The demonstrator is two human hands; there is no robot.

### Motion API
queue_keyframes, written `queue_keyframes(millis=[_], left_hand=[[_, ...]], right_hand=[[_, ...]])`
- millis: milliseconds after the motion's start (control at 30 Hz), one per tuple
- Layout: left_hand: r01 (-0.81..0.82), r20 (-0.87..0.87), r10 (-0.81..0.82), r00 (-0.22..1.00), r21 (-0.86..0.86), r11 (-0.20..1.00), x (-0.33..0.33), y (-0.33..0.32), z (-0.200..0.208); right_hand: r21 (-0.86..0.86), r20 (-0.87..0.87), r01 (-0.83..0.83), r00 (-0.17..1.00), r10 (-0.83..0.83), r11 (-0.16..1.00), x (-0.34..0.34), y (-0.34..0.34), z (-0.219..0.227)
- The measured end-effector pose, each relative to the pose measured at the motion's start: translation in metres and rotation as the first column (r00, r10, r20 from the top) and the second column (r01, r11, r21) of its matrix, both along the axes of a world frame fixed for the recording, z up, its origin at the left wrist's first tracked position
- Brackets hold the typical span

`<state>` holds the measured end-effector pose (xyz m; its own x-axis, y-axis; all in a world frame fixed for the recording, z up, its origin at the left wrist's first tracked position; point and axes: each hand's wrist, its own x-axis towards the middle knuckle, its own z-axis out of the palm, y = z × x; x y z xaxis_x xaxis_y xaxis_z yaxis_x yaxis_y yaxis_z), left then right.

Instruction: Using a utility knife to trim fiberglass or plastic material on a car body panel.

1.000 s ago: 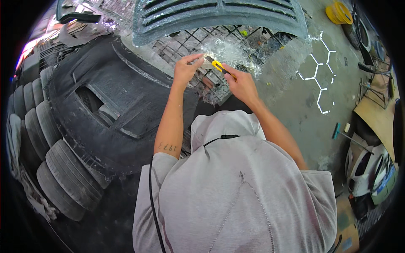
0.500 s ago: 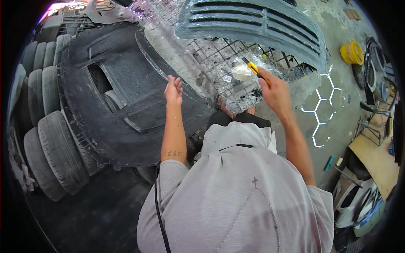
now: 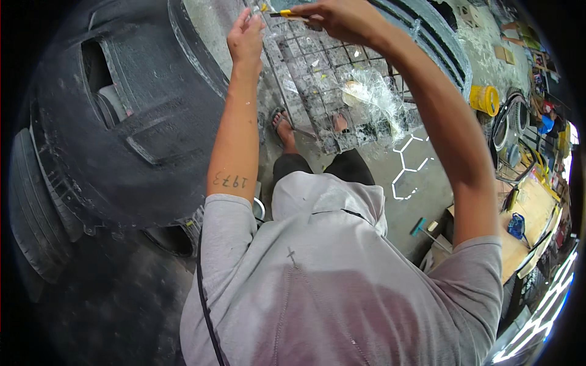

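Observation:
My right hand (image 3: pixel 345 18) is closed around a yellow and black utility knife (image 3: pixel 284 13), held out near the top edge with its front end toward the left. Just left of that end my left hand (image 3: pixel 245 41) is raised, its fingers drawn together at a small pale bit I cannot make out. Beyond my right forearm lies a grey slatted panel (image 3: pixel 421 29), partly hidden by that arm. Below both hands is a dirty metal grid (image 3: pixel 311 67), with crumpled clear film (image 3: pixel 379 100) on it.
A large black moulded panel (image 3: pixel 165 119) with a rectangular opening takes up the left side, above stacked tyres (image 3: pixel 43 210). To the right stand a yellow bucket (image 3: pixel 484 100) and a teal-headed tool (image 3: pixel 419 227). My feet are beside and under the grid.
My right hand has carried the knife left and farther out, close to my left hand. The left hand has also moved farther out, and its fingers have drawn together. The view has shifted.

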<state>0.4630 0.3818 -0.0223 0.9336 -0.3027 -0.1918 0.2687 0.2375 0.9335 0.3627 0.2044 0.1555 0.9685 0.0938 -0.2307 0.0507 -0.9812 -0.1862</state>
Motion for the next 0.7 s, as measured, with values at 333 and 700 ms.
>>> queue_keyframes(millis=[333,700], left_hand=[[-0.075,0.194,0.031,0.98,0.222,0.972,0.003,-0.012,-0.031],[-0.117,0.255,-0.013,0.967,0.485,0.866,0.037,-0.049,0.017]], right_hand=[[-0.17,0.152,-0.508,0.833,0.532,0.844,0.055,-0.018,-0.008],[-0.091,0.336,-0.668,0.678,0.654,0.739,0.061,-0.049,-0.047]])
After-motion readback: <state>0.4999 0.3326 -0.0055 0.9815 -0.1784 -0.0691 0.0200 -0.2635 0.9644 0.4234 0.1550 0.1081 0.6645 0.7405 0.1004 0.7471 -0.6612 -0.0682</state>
